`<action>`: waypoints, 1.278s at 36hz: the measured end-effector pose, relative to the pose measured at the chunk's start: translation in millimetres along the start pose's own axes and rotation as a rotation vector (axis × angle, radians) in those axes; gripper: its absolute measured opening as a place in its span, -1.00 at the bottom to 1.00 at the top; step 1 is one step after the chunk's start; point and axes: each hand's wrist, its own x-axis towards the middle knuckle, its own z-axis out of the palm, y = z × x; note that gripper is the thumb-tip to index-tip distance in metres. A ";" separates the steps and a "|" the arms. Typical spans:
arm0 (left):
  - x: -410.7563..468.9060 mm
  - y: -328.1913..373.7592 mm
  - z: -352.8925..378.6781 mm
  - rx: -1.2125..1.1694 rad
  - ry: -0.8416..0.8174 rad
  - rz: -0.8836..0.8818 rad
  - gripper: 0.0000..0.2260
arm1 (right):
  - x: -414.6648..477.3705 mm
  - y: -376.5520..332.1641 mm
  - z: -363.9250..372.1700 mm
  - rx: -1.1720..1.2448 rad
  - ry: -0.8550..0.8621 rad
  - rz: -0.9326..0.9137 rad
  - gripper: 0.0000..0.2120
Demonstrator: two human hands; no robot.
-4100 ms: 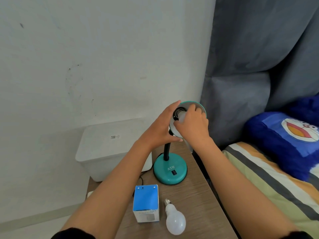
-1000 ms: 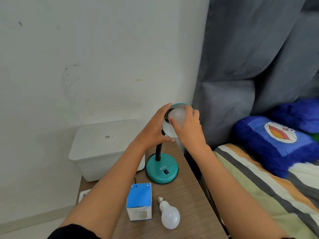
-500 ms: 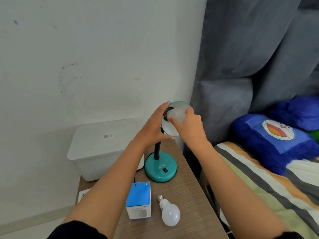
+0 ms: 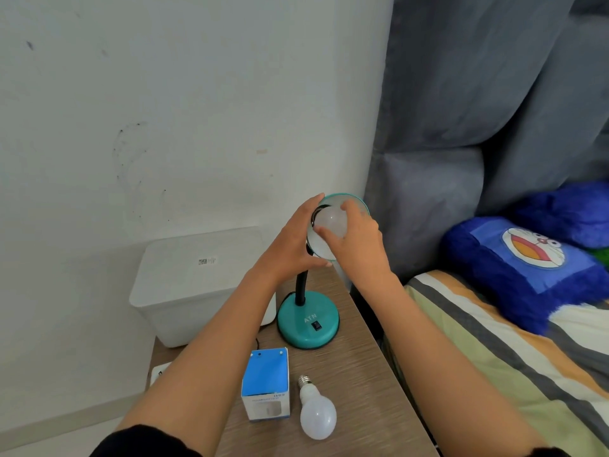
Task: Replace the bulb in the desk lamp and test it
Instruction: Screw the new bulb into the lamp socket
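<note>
On the wooden bedside surface (image 4: 362, 384), seen from the head camera, stood a teal desk lamp (image 4: 308, 319) with its black gooseneck rising to a tilted shade (image 4: 357, 201). The left hand (image 4: 290, 245) was wrapped around the back of the shade and socket, fingers closed on it to brace it. The right hand (image 4: 357, 245) had its fingertips closed around a frosted bulb (image 4: 331, 221) sitting inside the shade at the socket; how deep its thread sat was hidden by the fingers, so whether it was going in or coming out could not be told.

Nearer the person lay a second bulb (image 4: 318, 415) on its side, screw cap pointing away, just beside a blue and white bulb box (image 4: 266, 385). A white storage bin (image 4: 197, 278) stood against the wall, and a striped bed (image 4: 514, 357) with a blue cartoon pillow (image 4: 524, 262) ran along the right.

The risks looked plain enough. A bulb turned at a slant could cross-thread and jam, because the shade was tilted and the socket was out of sight. Squeezing too hard might crack the globe. If the bracing hand slackened, the gooseneck could twist instead of the bulb. The loose bulb lay on its round side near the edge, and a nudge from a forearm could roll it off.
</note>
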 end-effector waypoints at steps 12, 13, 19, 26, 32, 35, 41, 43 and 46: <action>1.8 0.2 1.2 -0.019 -0.001 -0.021 -0.05 | 0.7 2.5 -1.8 -0.018 -0.054 0.019 -0.39; 1.8 0.1 1.1 -0.017 0.000 -0.024 -0.04 | 0.1 1.4 -2.4 0.022 -0.041 0.045 -0.41; -0.3 0.1 1.9 -0.016 0.006 -0.021 -0.08 | -4.6 1.6 3.2 0.037 -0.130 -0.058 -0.48; 0.8 -0.4 0.9 -0.003 -0.002 -0.030 -0.04 | 5.9 -2.0 4.2 0.067 -0.011 0.108 -0.44; 0.6 0.3 -0.1 0.008 -0.013 -0.026 -0.04 | 8.3 7.4 4.3 0.093 0.040 0.122 -0.44; 1.2 2.2 0.9 0.006 -0.016 -0.031 -0.05 | 5.4 10.7 4.5 0.114 0.030 0.032 -0.51; 1.2 2.9 1.1 -0.010 -0.004 -0.043 -0.07 | 0.6 12.5 6.1 0.023 -0.038 -0.022 -0.41; 1.1 2.8 0.5 -0.008 -0.007 -0.045 -0.06 | 2.6 12.6 7.0 0.047 -0.022 0.040 -0.44; 0.7 1.5 0.5 0.012 -0.013 -0.036 -0.03 | 4.3 7.3 4.7 0.153 -0.001 0.182 -0.26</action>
